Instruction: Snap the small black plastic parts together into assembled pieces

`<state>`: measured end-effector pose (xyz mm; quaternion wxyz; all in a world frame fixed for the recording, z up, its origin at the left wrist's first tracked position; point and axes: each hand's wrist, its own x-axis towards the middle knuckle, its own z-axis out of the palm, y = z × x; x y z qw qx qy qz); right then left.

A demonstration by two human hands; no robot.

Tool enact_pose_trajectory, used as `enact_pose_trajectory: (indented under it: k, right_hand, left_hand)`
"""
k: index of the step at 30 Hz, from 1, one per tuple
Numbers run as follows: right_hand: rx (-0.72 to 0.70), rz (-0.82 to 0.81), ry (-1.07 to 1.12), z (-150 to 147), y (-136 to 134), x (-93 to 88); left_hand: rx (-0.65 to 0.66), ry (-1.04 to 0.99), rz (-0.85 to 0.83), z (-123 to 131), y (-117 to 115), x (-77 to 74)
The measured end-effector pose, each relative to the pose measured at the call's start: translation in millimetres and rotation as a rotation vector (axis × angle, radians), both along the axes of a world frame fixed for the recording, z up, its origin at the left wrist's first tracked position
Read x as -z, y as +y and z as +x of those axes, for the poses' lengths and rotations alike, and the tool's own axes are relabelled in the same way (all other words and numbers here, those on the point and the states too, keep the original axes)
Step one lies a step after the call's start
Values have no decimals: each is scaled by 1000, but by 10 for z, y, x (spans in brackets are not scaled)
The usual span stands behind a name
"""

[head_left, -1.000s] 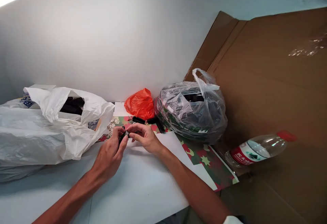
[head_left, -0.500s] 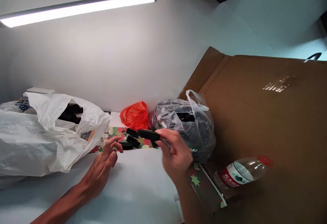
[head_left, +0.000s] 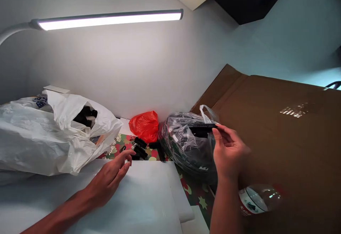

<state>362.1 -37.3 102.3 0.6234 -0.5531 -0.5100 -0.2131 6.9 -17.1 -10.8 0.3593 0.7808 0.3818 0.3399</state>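
My right hand (head_left: 229, 148) pinches one end of a slim black plastic piece (head_left: 202, 127), whose exact kind I cannot make out. It is held level at the opening of a clear plastic bag (head_left: 186, 152) that has dark things inside. Over the white surface (head_left: 138, 198), my left hand (head_left: 113, 177) hovers with fingers loosely extended and nothing in them. Just beyond its fingertips lie several black pieces (head_left: 140, 151) on a patterned red and green cloth or paper, with small metal parts (head_left: 113, 145) scattered to their left.
A large white plastic bag (head_left: 37, 138) with black things inside fills the left. An orange-red bag (head_left: 145, 125) sits against the wall. Brown cardboard (head_left: 282, 148) stands on the right, with a water bottle (head_left: 255, 200) before it. A lit lamp (head_left: 112, 20) hangs above.
My right hand has moved right with the black piece, from above the loose pieces to the clear bag. My left hand stays near the loose pieces. The view has shifted somewhat.
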Motion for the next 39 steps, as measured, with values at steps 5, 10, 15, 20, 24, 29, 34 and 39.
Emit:
enact_pose_trajectory:
  k: [5, 10, 15, 20, 24, 29, 34, 39]
  right_hand:
    - [22, -123, -148, 61, 9, 17]
    - [-22, -286, -339, 4, -67, -4]
    - [-135, -399, -314, -34, -157, -34]
    - [-201, -418, -337, -66, -248, 15]
    - [-257, -373, -368, -71, -285, 108]
    - [-255, -372, -456, -11, -287, 177]
    - [-202, -387, -568, 1, -273, 200]
    - [-207, -341, -595, -28, -218, 242]
  left_hand:
    - [8, 29, 52, 26, 7, -14]
    - [55, 47, 138, 56, -5, -6]
    - [87, 48, 215, 55, -17, 54]
    - [95, 91, 264, 43, -39, 92]
    - [105, 113, 291, 51, -49, 85]
    - [99, 112, 293, 68, -51, 53]
    - [109, 110, 275, 76, -38, 48]
    - [106, 98, 282, 68, -49, 76]
